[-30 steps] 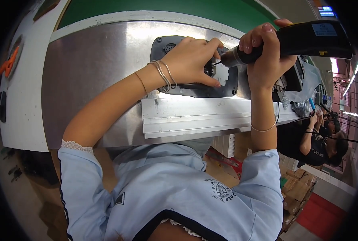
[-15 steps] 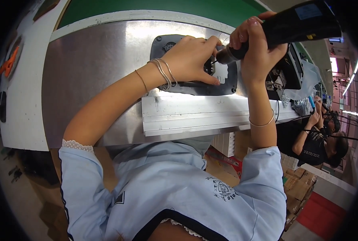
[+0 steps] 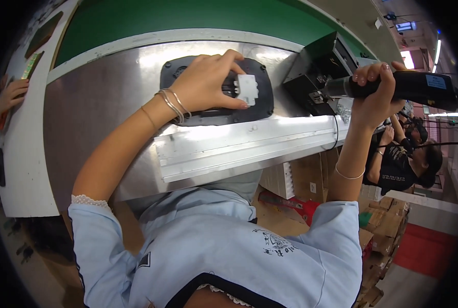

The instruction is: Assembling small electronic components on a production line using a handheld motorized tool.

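Note:
A dark grey plastic housing (image 3: pixel 262 100) lies on the metal worktop. My left hand (image 3: pixel 206 82) spans it from the left, thumb and forefinger curved to either side of a small white part (image 3: pixel 248 89) set in its middle. In my right hand (image 3: pixel 375 92) is a black electric screwdriver (image 3: pixel 414 90), held level with its nose pointing left. That nose is at the front of a black box with a metal mechanism (image 3: pixel 319 97), probably a screw feeder. I cannot tell whether the bit touches it.
A long white metal rail (image 3: pixel 249 146) lies along the worktop's near edge. Another person's hand (image 3: pixel 15 95) shows at the far left by a white table (image 3: pixel 26 154). A person in black (image 3: pixel 398 164) sits to the right. Cardboard boxes (image 3: pixel 385 226) stand below.
My right hand has carried the screwdriver from the housing rightward to the black box. My left hand stays on the housing. The whole view has shifted, and a hand has appeared at far left.

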{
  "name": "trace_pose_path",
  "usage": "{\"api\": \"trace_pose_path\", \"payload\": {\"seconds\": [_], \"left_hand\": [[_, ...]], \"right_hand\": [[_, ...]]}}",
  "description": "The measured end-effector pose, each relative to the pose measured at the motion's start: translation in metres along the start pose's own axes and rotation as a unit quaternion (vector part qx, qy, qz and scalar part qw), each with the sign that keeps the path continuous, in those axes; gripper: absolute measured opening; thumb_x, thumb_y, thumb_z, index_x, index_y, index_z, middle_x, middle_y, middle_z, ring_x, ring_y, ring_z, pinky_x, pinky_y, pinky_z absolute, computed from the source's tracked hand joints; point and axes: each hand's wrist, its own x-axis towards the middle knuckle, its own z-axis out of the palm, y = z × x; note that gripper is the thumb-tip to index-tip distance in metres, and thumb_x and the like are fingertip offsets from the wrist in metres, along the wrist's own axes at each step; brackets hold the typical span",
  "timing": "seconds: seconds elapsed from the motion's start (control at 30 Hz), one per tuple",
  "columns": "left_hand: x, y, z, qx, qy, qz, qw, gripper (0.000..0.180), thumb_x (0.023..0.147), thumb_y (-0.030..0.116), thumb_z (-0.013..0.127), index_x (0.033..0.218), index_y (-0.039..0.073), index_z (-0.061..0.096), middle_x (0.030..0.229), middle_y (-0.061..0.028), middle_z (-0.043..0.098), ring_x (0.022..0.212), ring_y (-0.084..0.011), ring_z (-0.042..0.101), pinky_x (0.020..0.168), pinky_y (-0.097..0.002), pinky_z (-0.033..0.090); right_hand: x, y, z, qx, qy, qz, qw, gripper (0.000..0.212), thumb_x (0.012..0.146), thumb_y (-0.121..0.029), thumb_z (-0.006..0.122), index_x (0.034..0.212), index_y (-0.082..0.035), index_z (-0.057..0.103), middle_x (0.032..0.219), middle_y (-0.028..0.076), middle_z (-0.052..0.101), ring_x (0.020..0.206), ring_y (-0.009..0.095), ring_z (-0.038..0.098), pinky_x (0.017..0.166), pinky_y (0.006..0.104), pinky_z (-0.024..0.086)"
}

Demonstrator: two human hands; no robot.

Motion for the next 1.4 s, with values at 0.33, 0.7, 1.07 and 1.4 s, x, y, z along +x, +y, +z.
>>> {"api": "trace_pose_path", "payload": {"seconds": [0.33, 0.7, 1.07, 1.4], "left_hand": [[0.003, 0.006, -0.001, -0.01, -0.013, -0.005, 1.0, 0.083, 0.064, 0.046, 0.082, 0.124, 0.001, 0.046, 0.106, -0.0095, 0.069, 0.1, -0.0323, 0.061, 0.094, -0.0388, 0.043], [0.001, 0.002, 0.001, 0.01, 0.001, 0.0, 1.0, 0.079, 0.064, 0.045, 0.082, 0.121, 0.002, 0.048, 0.105, -0.0086, 0.069, 0.099, -0.0319, 0.062, 0.092, -0.0392, 0.044], [0.002, 0.004, 0.0, 0.025, 0.002, 0.01, 1.0, 0.076, 0.065, 0.047, 0.081, 0.118, 0.004, 0.049, 0.105, -0.0051, 0.069, 0.1, -0.0276, 0.062, 0.092, -0.0382, 0.043], [0.0, 0.0, 0.007, 0.013, 0.025, 0.018, 0.999, 0.075, 0.066, 0.049, 0.08, 0.117, 0.005, 0.046, 0.104, -0.0042, 0.068, 0.101, -0.0252, 0.061, 0.095, -0.0385, 0.039]], "right_hand": [[0.005, 0.025, -0.037, -0.056, 0.09, 0.003, 0.994, 0.016, 0.085, 0.003, 0.056, 0.098, -0.001, 0.048, 0.065, 0.008, 0.049, 0.052, 0.017, 0.048, 0.05, 0.0326, 0.042], [-0.01, 0.016, -0.024, -0.048, 0.055, 0.042, 0.996, 0.024, 0.086, 0.0, 0.055, 0.109, 0.002, 0.048, 0.062, 0.007, 0.046, 0.048, 0.016, 0.045, 0.049, 0.032, 0.041], [-0.028, 0.026, 0.079, 0.075, -0.027, 0.081, 0.994, 0.028, 0.086, -0.003, 0.055, 0.112, 0.001, 0.046, 0.062, 0.007, 0.045, 0.048, 0.016, 0.046, 0.048, 0.031, 0.042], [-0.035, 0.045, 0.106, 0.094, -0.078, 0.096, 0.988, 0.029, 0.086, -0.003, 0.054, 0.114, -0.001, 0.048, 0.062, 0.006, 0.046, 0.046, 0.015, 0.046, 0.046, 0.0296, 0.041]]}}
